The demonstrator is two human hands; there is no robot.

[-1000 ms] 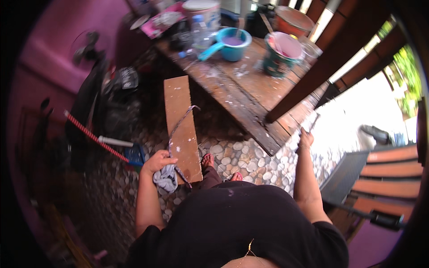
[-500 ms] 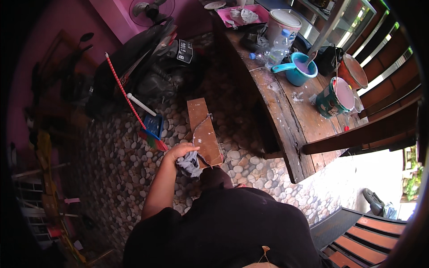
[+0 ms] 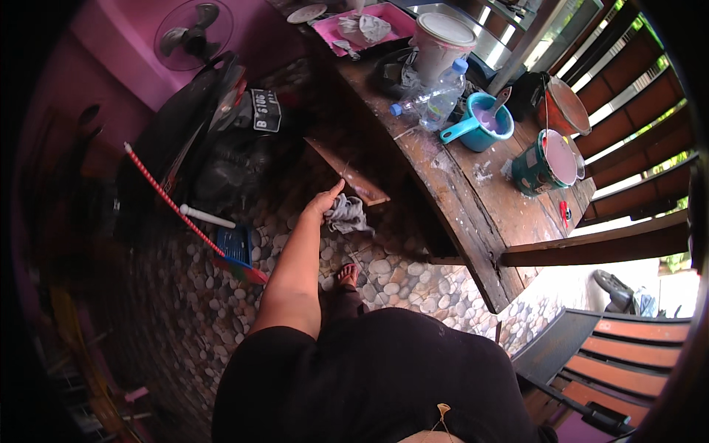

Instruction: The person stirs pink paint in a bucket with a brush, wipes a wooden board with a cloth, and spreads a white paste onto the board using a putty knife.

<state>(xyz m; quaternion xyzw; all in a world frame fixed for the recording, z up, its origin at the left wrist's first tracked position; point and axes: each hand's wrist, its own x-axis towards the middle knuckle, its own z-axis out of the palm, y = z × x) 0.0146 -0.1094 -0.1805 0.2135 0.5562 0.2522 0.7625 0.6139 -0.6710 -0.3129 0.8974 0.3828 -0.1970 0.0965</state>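
1 bare left hand [image 3: 323,203] is showing ahead of the body, its forearm [image 3: 288,280] rising from a black sleeve [image 3: 281,347]. Its fingers are clasping a bunched grey cloth [image 3: 347,214], with little gap between them, and the cloth is hanging just right of the hand. A brown board [image 3: 359,183] is slanting just beyond the hand, turning only a narrow face to view; whether the fingers are gripping it too, I cannot tell. The right hand is lying outside the view, so I cannot tell what its fingers are doing.

1 foot [image 3: 347,275] is resting on the pebbled floor [image 3: 399,284]. To the left, a blue dustpan [image 3: 235,244] is lying near a broom stick [image 3: 173,198] that is wearing red and white stripes, and a dark motorcycle [image 3: 229,155] is standing beyond them.

To the right, a wooden bench [image 3: 447,177] is carrying a turquoise pot [image 3: 489,136], which is holding pale purple paint and a brush [image 3: 502,100]. A green bucket [image 3: 528,173] is tilting near it, with an orange-red bucket [image 3: 569,107] just behind. 2 clear bottles [image 3: 443,100] are sitting left of the pot, 1 standing and 1 lying, while a lidded white tub [image 3: 441,48] is standing behind them beside a pink tray [image 3: 402,18].
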